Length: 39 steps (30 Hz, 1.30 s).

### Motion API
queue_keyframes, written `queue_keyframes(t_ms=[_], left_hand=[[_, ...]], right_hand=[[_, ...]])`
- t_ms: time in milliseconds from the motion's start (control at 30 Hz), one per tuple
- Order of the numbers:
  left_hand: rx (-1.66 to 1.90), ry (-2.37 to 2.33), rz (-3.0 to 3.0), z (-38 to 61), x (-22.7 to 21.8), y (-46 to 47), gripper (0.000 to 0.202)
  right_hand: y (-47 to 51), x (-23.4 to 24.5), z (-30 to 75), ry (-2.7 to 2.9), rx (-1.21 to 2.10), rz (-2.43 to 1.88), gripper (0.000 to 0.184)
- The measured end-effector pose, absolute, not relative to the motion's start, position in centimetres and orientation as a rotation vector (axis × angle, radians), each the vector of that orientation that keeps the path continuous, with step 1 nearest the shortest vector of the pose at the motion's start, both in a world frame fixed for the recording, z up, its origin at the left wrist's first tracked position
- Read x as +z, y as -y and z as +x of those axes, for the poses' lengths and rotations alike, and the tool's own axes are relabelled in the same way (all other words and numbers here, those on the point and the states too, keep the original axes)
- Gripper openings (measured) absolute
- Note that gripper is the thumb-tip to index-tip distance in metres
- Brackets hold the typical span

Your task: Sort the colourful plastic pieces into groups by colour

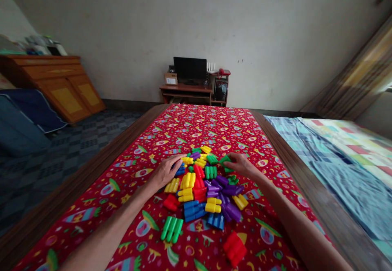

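Observation:
A pile of plastic toy building blocks, ribbed like joined tubes, lies on the red patterned cloth (199, 126). At its left side, my left hand (167, 171) curls its fingers and thumb round a blue block (180, 169), partly hidden by the hand. A yellow block (188, 161) lies by those fingertips. Across the pile, my right hand (243, 165) pinches a green block (226, 162) at the right edge. Between the hands are red (199, 171), green (211, 172) and purple (229, 190) blocks. Nearer me lie a blue block (194, 210) and a yellow block (213, 205).
A green block (172, 229) and a red block (234, 248) lie apart at the near side. Beyond the table stands a desk with a monitor (190, 68). A wooden cabinet (65, 85) is at left, a bed (330, 173) at right.

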State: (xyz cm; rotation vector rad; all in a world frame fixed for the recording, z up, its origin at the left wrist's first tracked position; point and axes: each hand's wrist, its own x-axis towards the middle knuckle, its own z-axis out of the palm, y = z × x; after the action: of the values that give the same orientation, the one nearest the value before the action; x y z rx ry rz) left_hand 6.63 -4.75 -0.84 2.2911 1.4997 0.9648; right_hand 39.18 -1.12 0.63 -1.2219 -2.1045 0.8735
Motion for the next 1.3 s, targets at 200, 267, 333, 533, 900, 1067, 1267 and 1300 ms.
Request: queue_keyframes(t_ms=[200, 267, 333, 533, 900, 1067, 1267, 1300], left_hand=[[0.998, -1.481, 2.267, 6.3, -1.5, 4.7, 0.048], [1.007, -1.473, 2.257, 6.1, -1.9, 4.5, 0.049], [1.027, -1.468, 2.233, 5.9, -2.2, 4.3, 0.051], [0.994, -1.426, 2.022, 4.9, -2.1, 4.2, 0.052], [1.054, -1.437, 2.117, 4.1, -2.5, 3.5, 0.046], [1.041, -1.463, 2.182, 4.4, -1.7, 3.9, 0.047], [1.015, -1.459, 2.202, 4.3, -1.6, 3.8, 0.044], [1.014, -1.458, 2.2, 4.2, -1.8, 3.8, 0.043]], right_hand=[[1.2, 1.1, 39.6, 2.116, 0.809, -1.178, 0.023], [1.2, 1.0, 39.6, 2.108, 0.696, -1.231, 0.03], [1.0, 0.7, 39.8, 2.082, 0.601, -1.282, 0.029], [0.5, -0.9, 40.8, 2.092, 0.56, -1.4, 0.042], [0.1, 0.2, 40.3, 2.625, 0.282, -0.976, 0.047], [-0.3, 0.2, 40.7, 2.508, 0.247, -1.148, 0.029], [-2.3, -0.4, 46.9, 2.017, -0.07, -1.408, 0.03], [-2.7, -0.8, 48.2, 1.923, -0.119, -1.472, 0.031]])
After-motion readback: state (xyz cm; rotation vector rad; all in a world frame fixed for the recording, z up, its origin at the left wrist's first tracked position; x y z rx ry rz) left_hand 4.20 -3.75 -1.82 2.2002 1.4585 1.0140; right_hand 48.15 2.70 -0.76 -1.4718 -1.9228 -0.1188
